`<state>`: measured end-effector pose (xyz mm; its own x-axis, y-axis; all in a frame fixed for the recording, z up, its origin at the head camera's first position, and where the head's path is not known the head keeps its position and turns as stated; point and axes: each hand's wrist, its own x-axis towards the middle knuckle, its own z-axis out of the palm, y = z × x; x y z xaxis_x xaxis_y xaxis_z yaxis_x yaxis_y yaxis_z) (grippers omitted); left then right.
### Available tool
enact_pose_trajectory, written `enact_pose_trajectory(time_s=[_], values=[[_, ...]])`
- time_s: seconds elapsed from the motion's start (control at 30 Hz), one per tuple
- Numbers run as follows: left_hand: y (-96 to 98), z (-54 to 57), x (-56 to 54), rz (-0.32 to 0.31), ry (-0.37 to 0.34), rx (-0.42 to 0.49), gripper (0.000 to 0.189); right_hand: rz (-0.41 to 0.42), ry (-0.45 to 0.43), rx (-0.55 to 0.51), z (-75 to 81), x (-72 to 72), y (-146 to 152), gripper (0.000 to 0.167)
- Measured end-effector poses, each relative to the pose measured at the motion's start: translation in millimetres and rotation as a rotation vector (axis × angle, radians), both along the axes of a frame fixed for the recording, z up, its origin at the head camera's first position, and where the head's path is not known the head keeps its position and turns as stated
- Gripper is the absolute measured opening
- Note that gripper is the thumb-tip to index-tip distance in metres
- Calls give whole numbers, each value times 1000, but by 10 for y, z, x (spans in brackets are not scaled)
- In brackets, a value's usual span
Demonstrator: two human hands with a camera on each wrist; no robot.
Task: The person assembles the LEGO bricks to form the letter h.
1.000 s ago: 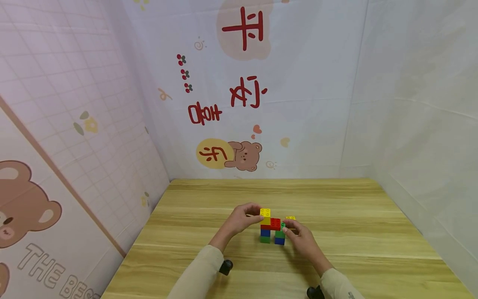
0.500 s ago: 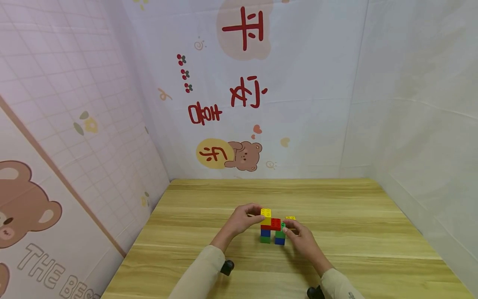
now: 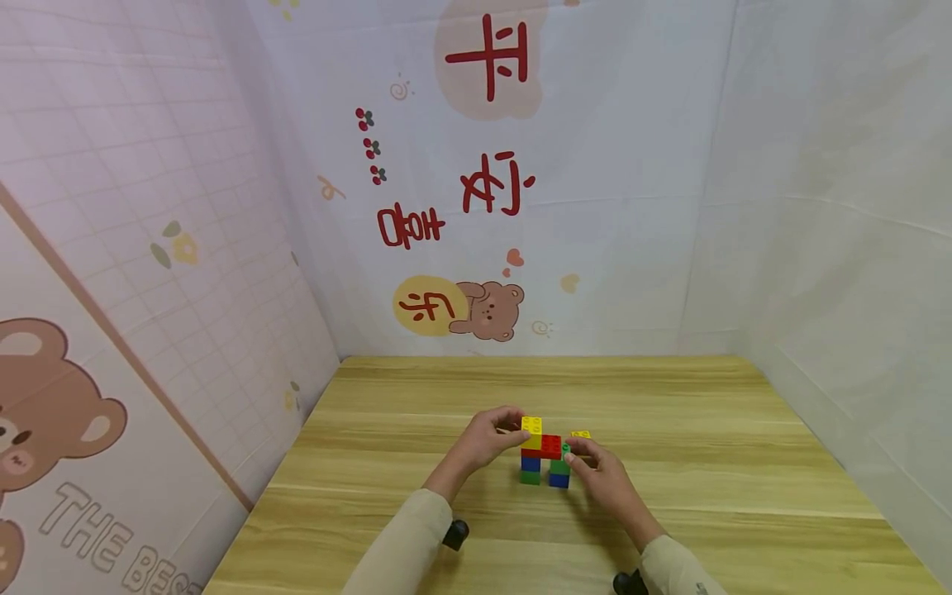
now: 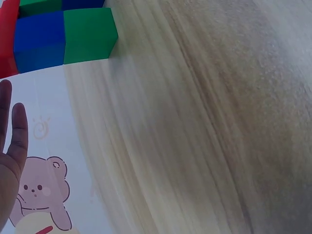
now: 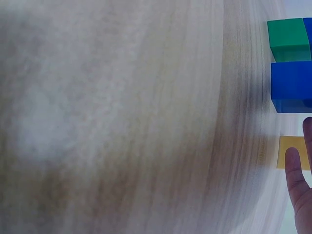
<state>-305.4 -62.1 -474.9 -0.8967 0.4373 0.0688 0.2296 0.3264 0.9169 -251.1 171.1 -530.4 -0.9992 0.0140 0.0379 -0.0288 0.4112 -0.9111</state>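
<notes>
Your left hand [image 3: 482, 440] pinches a yellow block [image 3: 531, 440] between thumb and fingers, over the left end of the red block [image 3: 551, 447]; whether it is pressed fully down, the views do not tell. Your right hand [image 3: 606, 481] has its thumb and finger closed on the outer side of the right green block [image 3: 559, 468], at the red block's other end.

The red block bridges two short columns standing on the wooden table [image 3: 416, 388]. On the left, the left blue block [image 3: 530, 464] rests on the left green block [image 3: 530, 478]; on the right, the right green block rests on the right blue block [image 3: 559, 481]. Behind your right hand is a second yellow block [image 3: 579, 434], partly hidden by your fingers.
</notes>
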Motion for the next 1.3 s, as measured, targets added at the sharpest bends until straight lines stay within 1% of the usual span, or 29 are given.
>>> enact_pose_trajectory(time_s=[0.2,0.47,0.67,0.87,1.07,1.3], values=[[14,-20,8,4,2,13,25,-3,7,-1,2,2,-2,33],[24,-49,10,3,25,-2,29,-1,11,-5,15,17,-1,33],[8,-99,15,13,8,22,31,-3,18,-8,-1,2,-8,33],[25,-104,13,28,-3,23,32,-3,31,-5,0,1,1,34],[19,-126,9,27,-20,32,33,-2,32,-17,-1,7,-1,34],[15,-142,24,31,-4,36,32,-6,24,-14,12,19,-12,33]])
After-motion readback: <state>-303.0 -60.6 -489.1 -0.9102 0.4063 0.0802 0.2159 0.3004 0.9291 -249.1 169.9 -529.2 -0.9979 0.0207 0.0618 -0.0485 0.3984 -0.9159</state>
